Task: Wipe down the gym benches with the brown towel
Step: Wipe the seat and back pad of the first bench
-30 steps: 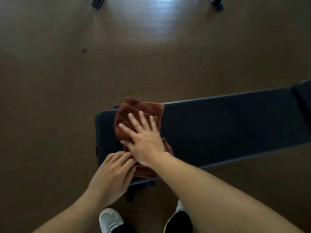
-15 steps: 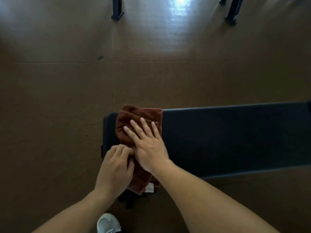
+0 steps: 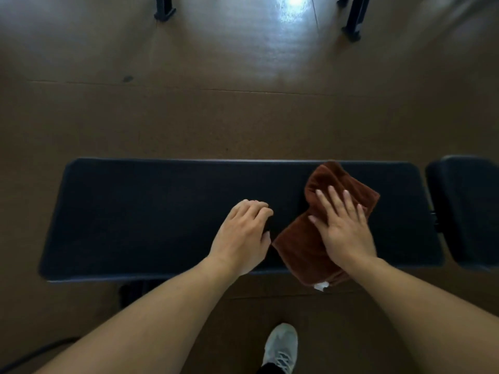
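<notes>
Brown terry towel [image 3: 310, 244] lies under the right hand [image 3: 344, 228], whose fingers are spread flat and pressed onto the cloth. The towel sits on the right part of the dark padded rectangular bench [image 3: 151, 211], its near corner hanging over the front edge. The left hand [image 3: 241, 237] rests on the pad just beside the towel, fingers curled, holding nothing. A second dark pad [image 3: 467, 211] stands right of the bench.
</notes>
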Available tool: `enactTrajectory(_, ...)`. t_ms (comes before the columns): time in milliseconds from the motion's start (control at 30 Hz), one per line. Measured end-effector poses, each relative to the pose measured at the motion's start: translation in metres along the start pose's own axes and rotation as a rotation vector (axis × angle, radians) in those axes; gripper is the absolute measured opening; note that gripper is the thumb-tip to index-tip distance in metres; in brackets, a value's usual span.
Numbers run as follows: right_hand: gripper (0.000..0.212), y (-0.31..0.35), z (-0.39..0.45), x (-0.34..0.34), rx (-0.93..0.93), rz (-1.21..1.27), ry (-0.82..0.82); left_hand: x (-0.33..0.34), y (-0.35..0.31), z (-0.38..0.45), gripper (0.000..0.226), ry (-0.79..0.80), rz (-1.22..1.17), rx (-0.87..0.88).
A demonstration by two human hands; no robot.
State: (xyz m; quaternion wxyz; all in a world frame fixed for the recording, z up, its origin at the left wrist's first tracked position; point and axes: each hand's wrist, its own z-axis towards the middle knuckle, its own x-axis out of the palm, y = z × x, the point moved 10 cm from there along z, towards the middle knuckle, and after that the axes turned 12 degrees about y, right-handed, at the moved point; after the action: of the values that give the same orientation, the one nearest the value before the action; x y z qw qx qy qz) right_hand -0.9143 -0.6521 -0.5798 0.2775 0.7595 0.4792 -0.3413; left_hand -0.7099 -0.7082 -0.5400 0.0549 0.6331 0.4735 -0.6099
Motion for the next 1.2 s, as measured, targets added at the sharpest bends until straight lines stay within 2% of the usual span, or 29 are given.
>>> enactTrajectory(100,0.066,-0.043,0.000,-0.008,0.061,0.037,0.044,-0.011,0.008,-0.002,0.056,-0.089,-0.072,-0.154)
enactTrajectory(267,0.064,0.011,0.005,-0.002,0.030,0.049,0.027,-0.027,0.047,-0.048,0.060,-0.153,-0.161,-0.312)
enactTrajectory(367,0.060,0.089,0.006,0.005,-0.134,-0.067,0.019,-0.037,0.087,-0.089,0.059,-0.176,-0.161,-0.379)
enactTrajectory(500,0.062,0.224,-0.010,0.031,-0.396,-0.247,0.072,-0.042,0.152,-0.158,0.060,-0.190,-0.171,-0.518)
enactTrajectory(633,0.065,0.349,-0.041,0.070,-0.632,-0.377,0.119,-0.046,0.199,-0.213,0.060,-0.169,-0.170,-0.570)
enactTrajectory(800,0.074,0.451,-0.062,0.108,-0.823,-0.511,0.157,-0.060,0.256,-0.262,0.054,-0.236,-0.263,-0.633)
enactTrajectory(900,0.068,0.482,-0.049,0.106,-0.858,-0.491,0.154,-0.064,0.283,-0.275,0.057,-0.262,-0.268,-0.673)
enactTrajectory(1033,0.064,0.501,-0.024,0.092,-0.869,-0.425,0.099,-0.078,0.297,-0.257,0.060,-0.291,-0.207,-0.633)
enactTrajectory(1200,0.064,0.472,0.000,0.068,-0.770,-0.332,0.046,-0.081,0.268,-0.189,0.061,-0.257,-0.128,-0.514)
